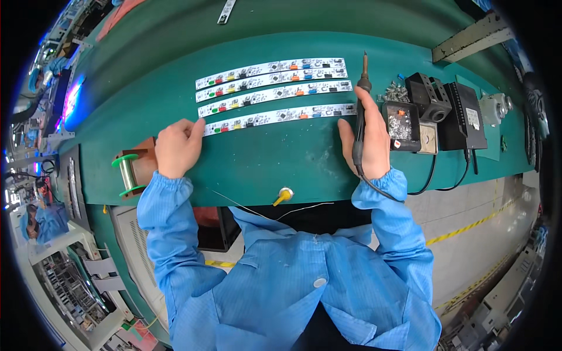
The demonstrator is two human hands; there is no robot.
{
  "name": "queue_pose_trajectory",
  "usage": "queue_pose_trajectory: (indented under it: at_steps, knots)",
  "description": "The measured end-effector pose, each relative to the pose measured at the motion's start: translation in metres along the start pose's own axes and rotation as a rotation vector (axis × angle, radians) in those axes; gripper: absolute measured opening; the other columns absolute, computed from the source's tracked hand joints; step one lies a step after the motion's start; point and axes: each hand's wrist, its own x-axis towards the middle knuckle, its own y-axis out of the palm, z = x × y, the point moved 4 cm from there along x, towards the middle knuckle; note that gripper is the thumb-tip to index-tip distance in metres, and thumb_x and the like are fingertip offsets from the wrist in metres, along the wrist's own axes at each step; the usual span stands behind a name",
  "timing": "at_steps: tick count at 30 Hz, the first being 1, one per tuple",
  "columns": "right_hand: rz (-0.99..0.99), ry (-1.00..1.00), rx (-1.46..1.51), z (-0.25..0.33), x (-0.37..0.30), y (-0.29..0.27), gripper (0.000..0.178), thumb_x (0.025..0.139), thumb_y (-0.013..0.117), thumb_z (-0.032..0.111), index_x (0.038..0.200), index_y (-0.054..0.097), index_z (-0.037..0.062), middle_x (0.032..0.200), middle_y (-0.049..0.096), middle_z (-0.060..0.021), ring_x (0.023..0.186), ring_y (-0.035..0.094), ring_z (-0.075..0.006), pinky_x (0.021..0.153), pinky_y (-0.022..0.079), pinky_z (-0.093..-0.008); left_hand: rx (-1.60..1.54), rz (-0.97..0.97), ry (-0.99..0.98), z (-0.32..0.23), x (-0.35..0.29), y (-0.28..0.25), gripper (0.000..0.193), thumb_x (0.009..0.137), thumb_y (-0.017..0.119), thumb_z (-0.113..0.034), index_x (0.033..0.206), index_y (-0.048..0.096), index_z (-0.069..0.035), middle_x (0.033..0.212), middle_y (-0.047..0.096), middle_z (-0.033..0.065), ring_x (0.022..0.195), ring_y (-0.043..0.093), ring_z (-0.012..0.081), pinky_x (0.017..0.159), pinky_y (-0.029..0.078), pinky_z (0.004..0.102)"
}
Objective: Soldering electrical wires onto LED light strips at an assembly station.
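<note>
Several narrow white circuit board strips (269, 93) with small coloured components lie in rows across the green mat. At the left end of the nearest circuit board strip (266, 119), my left hand (180, 147) is closed, thumb and curled fingers on its tip. My right hand (374, 140) is wrapped round a soldering iron (359, 126), whose tip points away from me. The right thumb sits by the same strip's right end. A spool of solder wire (128, 175) with green flanges stands in a brown holder beside my left wrist.
Right of my right hand are a black tray (400, 126) of small metal parts, a loose heap of parts (396, 92), an iron stand (430, 99) and a black box (463, 117) with cables. A yellow-handled knob (284, 196) sits near the mat's front edge. Another strip (226, 11) lies far off.
</note>
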Motion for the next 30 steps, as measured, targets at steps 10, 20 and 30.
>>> queue_pose_trajectory:
  at_steps: [10,20,30]
  knots:
    - [-0.047,-0.011,0.006,0.010,-0.060,-0.010,0.052,0.080,0.061,-0.006,0.128,0.041,-0.0030,0.127,0.051,-0.0226,0.112,0.057,-0.0310,0.093,0.047,-0.0371,-0.363,0.071,-0.034,0.015,-0.031,0.020,0.022,0.081,0.067,-0.018,0.072,0.060,0.001,0.056,0.057,0.0095,0.048,0.054,0.0193,0.048,0.043,0.0307]
    - [-0.148,-0.110,0.246,-0.002,-0.090,-0.028,0.054,0.085,0.059,0.003,0.133,0.033,-0.0010,0.127,0.049,-0.0300,0.121,0.048,-0.0352,0.103,0.034,-0.0441,-0.452,0.213,0.824,-0.133,-0.131,0.023,0.025,0.062,0.068,0.000,0.086,0.063,0.000,0.082,0.060,0.0080,0.070,0.059,0.0247,0.061,0.049,0.0331]
    - [0.082,-0.020,0.643,0.012,-0.108,-0.006,0.060,0.085,0.061,0.019,0.136,0.033,0.0045,0.110,0.055,-0.0284,0.107,0.055,-0.0347,0.086,0.043,-0.0433,-0.812,0.356,0.589,-0.149,-0.133,0.054,0.017,0.071,0.066,0.005,0.087,0.064,0.000,0.074,0.060,0.0084,0.056,0.058,0.0219,0.047,0.045,0.0305]
